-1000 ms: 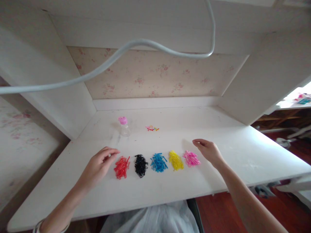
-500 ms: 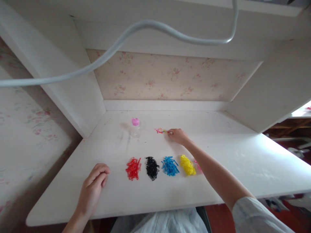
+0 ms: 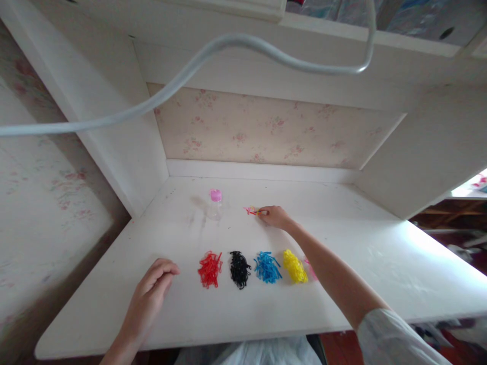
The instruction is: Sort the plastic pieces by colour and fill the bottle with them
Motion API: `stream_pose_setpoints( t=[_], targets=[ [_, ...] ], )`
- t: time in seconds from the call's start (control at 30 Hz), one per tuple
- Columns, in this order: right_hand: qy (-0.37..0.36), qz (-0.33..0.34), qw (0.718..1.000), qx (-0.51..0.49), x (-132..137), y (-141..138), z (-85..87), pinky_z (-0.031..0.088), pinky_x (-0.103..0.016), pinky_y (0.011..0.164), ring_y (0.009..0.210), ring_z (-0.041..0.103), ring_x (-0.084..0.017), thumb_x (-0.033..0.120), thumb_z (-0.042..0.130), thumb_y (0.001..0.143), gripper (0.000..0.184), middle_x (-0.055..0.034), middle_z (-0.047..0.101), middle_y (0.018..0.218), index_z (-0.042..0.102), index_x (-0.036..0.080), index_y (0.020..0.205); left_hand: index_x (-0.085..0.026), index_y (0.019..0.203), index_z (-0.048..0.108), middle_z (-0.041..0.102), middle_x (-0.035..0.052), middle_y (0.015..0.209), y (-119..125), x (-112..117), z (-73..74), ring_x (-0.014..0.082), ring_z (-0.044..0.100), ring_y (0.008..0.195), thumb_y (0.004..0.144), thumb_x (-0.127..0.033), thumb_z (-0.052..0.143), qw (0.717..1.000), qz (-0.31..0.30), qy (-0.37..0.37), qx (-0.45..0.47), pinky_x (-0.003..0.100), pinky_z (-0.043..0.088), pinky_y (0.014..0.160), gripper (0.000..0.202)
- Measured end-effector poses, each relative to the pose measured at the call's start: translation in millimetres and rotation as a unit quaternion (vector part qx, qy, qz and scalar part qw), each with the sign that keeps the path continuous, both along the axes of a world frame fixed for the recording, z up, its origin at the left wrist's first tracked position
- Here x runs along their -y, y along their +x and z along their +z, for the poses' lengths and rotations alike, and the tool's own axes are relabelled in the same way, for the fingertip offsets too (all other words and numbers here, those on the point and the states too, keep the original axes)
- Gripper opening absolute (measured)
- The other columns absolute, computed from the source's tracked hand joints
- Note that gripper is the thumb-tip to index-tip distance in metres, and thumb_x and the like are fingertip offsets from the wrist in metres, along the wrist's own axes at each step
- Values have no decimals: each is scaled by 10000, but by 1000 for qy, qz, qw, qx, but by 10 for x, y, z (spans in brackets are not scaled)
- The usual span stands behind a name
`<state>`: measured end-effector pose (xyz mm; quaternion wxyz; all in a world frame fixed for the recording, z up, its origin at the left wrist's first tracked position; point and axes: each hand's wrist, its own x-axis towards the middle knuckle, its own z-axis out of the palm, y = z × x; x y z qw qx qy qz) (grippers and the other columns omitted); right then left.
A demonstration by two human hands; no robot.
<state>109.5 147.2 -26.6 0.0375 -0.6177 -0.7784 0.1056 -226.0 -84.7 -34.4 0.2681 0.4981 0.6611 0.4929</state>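
My right hand (image 3: 274,217) reaches to the middle of the desk, its fingertips pinched at the edge of a small mixed heap of coloured rubber bands (image 3: 250,210). The fingers hide part of what they grip. Beside the red rubber bands (image 3: 210,269), my left hand (image 3: 154,284) rests on the desk with its fingers curled in, and nothing shows in it. To the right of the red pile lie black rubber bands (image 3: 239,270), blue rubber bands (image 3: 268,267) and yellow rubber bands (image 3: 295,266). Pink bands (image 3: 311,268) are partly covered by my right forearm.
A small clear bottle with a pink cap (image 3: 215,195) stands left of the mixed heap. The white desk (image 3: 236,317) has side panels and a shelf overhead. A pale cable (image 3: 243,41) crosses high in front of the view.
The view has tilted and shifted slightly. My right hand stays at the mixed heap, moving in a little closer to it. My left hand has shifted slightly right, toward the red bands.
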Motion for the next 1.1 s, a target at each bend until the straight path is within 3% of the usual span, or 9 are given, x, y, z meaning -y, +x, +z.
stream_pose_setpoints(
  t=[0.1, 0.3, 0.47, 0.63, 0.93, 1.1],
  targets=[
    [5, 2, 1000, -2, -1, 4, -16, 408, -229, 677, 828, 630, -180, 422, 471, 840, 324, -3, 708, 933, 684, 330, 1065, -209, 714, 620, 612, 20, 806, 8, -6, 21, 151, 510, 589, 720, -412, 561, 999, -30, -12, 15, 245, 402, 486, 211],
    [9, -2, 1000, -12, 19, 108, -31, 383, -217, 650, 835, 624, -183, 353, 439, 865, 312, -46, 703, 939, 699, 248, 1002, -211, 719, 640, 624, 27, 818, -5, -16, -3, 172, 538, 638, 716, -452, 574, 999, -31, -21, 23, 250, 415, 494, 249],
    [-2, 12, 999, -37, 53, 243, -33, 368, -208, 639, 807, 619, -174, 298, 437, 870, 288, -66, 704, 890, 700, 200, 934, -214, 774, 636, 596, 21, 875, -42, -16, -62, 166, 532, 688, 769, -397, 558, 997, -64, -29, 36, 232, 391, 493, 199],
    [-12, 26, 996, -82, 148, 370, 37, 377, -216, 613, 705, 596, -150, 342, 434, 855, 326, -44, 695, 791, 707, 170, 901, -221, 800, 627, 573, 11, 892, -63, -9, -104, 164, 530, 734, 802, -359, 540, 996, -78, -24, 38, 222, 382, 506, 162],
    [-50, 46, 986, -153, 833, 658, 221, 398, -215, 592, 648, 567, -128, 402, 454, 807, 344, 4, 673, 721, 718, 188, 858, -217, 810, 641, 612, 18, 899, -25, -36, -63, 185, 563, 811, 760, -398, 584, 998, -59, -25, 18, 216, 442, 591, 196],
    [-88, 34, 986, -140, 1155, 787, 262, 360, -210, 518, 539, 518, -109, 354, 463, 785, 302, 15, 634, 615, 722, 201, 761, -186, 942, 648, 623, 7, 731, 28, -45, -19, 149, 545, 597, 708, -537, 615, 997, 18, -67, 35, 218, 420, 492, 424]
  ],
)
